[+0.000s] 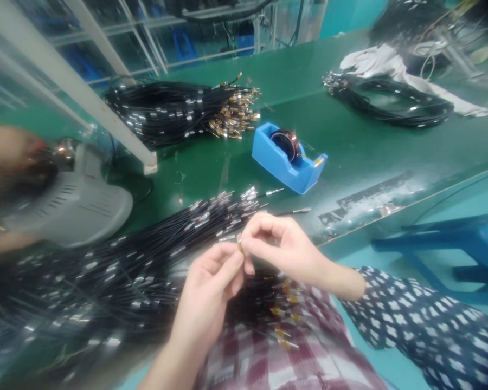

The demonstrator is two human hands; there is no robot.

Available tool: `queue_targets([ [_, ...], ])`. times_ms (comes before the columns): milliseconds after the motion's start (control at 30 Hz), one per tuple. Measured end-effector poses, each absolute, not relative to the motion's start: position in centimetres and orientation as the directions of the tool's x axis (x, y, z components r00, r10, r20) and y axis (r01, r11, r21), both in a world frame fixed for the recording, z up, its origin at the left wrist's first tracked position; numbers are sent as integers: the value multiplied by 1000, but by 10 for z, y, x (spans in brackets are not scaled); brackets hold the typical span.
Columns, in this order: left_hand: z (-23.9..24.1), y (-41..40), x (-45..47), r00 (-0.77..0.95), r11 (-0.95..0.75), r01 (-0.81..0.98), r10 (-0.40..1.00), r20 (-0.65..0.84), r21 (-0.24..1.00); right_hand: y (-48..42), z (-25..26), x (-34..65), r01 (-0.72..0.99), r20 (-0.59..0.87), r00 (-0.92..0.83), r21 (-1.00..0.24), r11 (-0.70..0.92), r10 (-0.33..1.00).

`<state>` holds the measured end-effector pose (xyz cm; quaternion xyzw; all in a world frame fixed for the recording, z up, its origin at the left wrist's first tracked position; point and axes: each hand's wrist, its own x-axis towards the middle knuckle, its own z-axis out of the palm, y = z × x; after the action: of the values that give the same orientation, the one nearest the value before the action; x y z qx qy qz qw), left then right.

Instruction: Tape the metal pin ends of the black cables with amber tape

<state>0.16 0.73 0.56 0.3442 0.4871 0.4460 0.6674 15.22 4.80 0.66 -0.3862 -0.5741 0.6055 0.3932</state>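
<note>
My left hand (211,287) is closed, thumb against fingers, on the end of a thin black cable. A bit of amber tape (239,245) shows at that cable's tip, between both hands. From the other side my right hand (282,246) pinches the same tip, touching the tape; its exact grip is partly hidden by the fingers. Beneath my hands, black cables with amber-taped ends (287,311) lie across my lap. Just beyond my fingers, a bundle of black cables with bare metal tips (236,203) rests along the table's front edge.
A blue tape dispenser (284,162) with a roll of amber tape stands on the green table (309,81). Coiled cables (166,111) lie behind it, another coil (394,103) farther right. At left are a grey device (77,208), another person's blurred hand (8,149) and a white post (106,119).
</note>
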Motion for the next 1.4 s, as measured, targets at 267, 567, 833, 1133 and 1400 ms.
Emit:
queue_targets([
  [267, 4, 3, -2, 72, 326, -136, 945, -319, 935, 40, 8, 158, 12, 190, -348, -978, 207, 918],
  [567, -5, 0, -17, 421, 452, -145, 833, -359, 880, 47, -5, 168, -114, 88, -592, -993, 25, 801],
  [833, -7, -5, -21, 653, 597, -25, 617, -439, 802, 48, -5, 178, -200, 193, -847, -979, 40, 495],
  [1133, -15, 6, -30, 186, -31, 484, 980, -68, 875, 79, -23, 193, 180, -115, -391, -983, -46, 913],
  [1400, -23, 55, -82, 110, -153, 974, 965, 237, 169, 71, -24, 181, 149, -141, -461, -986, -80, 876],
])
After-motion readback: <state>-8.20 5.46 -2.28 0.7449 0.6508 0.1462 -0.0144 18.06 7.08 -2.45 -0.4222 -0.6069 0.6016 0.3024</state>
